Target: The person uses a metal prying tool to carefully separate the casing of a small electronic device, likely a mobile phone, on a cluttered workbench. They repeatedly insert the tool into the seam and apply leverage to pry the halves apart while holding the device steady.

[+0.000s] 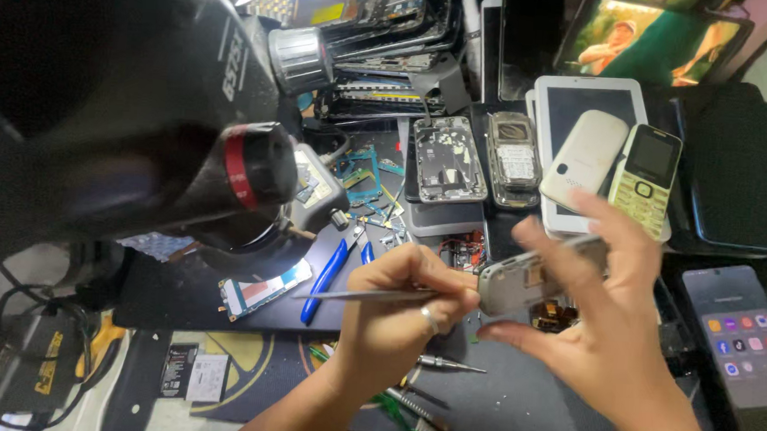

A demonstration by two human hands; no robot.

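At the far left, a black microscope (142, 142) is seen over the dark mat (523, 398), with blue-handled pliers (332, 274) lying near it. A thin metal tool (366, 294) is pinched in the closed fingers of the left hand (396, 312), its end touching the grey phone shell (520, 284). The shell is clamped at centre between thumb and fingers of the right hand (610, 324), with a lit smartphone (740, 335) lying at the right.

Two hands (396, 308) (609, 328), one tablet (590, 108)
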